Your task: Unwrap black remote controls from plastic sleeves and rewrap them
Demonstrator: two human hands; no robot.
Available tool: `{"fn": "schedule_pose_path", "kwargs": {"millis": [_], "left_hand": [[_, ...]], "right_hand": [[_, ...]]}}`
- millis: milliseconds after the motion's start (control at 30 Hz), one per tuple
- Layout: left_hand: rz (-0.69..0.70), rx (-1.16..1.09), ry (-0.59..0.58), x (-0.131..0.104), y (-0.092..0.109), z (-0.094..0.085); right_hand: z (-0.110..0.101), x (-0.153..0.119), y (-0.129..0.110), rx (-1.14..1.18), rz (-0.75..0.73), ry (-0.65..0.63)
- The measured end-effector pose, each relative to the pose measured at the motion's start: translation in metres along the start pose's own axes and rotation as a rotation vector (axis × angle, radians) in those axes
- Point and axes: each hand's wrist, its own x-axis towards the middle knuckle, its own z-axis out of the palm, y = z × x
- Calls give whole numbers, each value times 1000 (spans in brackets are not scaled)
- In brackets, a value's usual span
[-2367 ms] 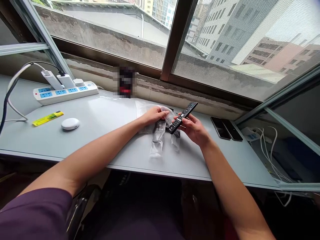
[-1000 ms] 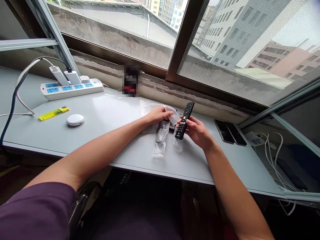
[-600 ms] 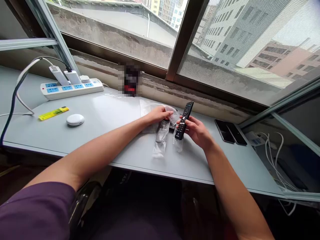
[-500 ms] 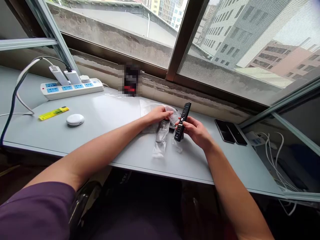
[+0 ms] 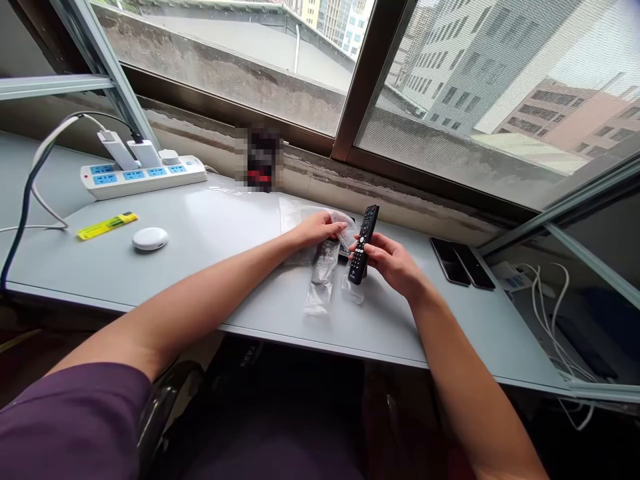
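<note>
A black remote control (image 5: 363, 245) stands tilted upright in my right hand (image 5: 393, 263), its button side toward me. My right fingers are closed around its lower half. To the left, my left hand (image 5: 320, 230) pinches a crumpled clear plastic bag (image 5: 344, 229). Below that hand, a second dark remote in a clear plastic sleeve (image 5: 323, 270) lies on the desk. Another dark item lies partly hidden behind the held remote, and its kind cannot be made out. More clear plastic (image 5: 293, 217) spreads under and behind my left hand.
On the grey desk (image 5: 225, 267) at left are a white power strip (image 5: 145, 179) with plugs, a yellow packet (image 5: 107, 227) and a white rounded case (image 5: 150, 239). Two dark phones (image 5: 463, 263) lie at right. A blurred dark object (image 5: 263, 160) stands by the window.
The held remote has shifted very slightly to the left and tilted a little. My left hand stays on the plastic bag, almost unmoved.
</note>
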Motion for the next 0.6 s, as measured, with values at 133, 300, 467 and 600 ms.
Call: {"fn": "schedule_pose_path", "kwargs": {"millis": [133,300,467,600], "left_hand": [[16,11,-15,0,0,0],[38,27,-34,-3,4,0],[52,18,-42,-3,5,1],[33,23,-43,-2,5,1]], "right_hand": [[-1,0,1,0,6,-8],[0,0,1,-23,3,-7],[0,-1,1,-49,5,-22],[-1,-1,1,-59,2,-35]]}}
